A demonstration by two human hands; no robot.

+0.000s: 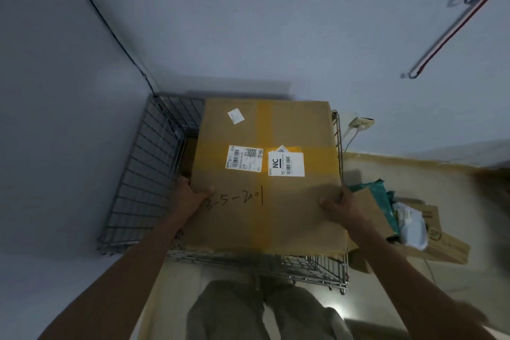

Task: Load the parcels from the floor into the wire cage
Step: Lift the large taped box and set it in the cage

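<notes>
Both hands are gripping a large cardboard box over the wire cage.

The left hand (pixel 190 196) is clasping the box's left edge, thumb lying on the top face and fingers going under out of sight; the right hand (pixel 340 205) is doing the same at the right edge, thumb pressing on top. The cardboard box (pixel 265 174), crossed with yellowish tape and bearing white shipping labels and handwritten marks, is sitting flat over the wire cage (pixel 143 174), covering most of its opening toward the right side. The cage is standing in the corner against the wall. Just right of it, on the floor, a green mailer bag (pixel 372 188), a white pouch (pixel 412 229) and a flat brown carton (pixel 447 243) are lying piled together.
</notes>
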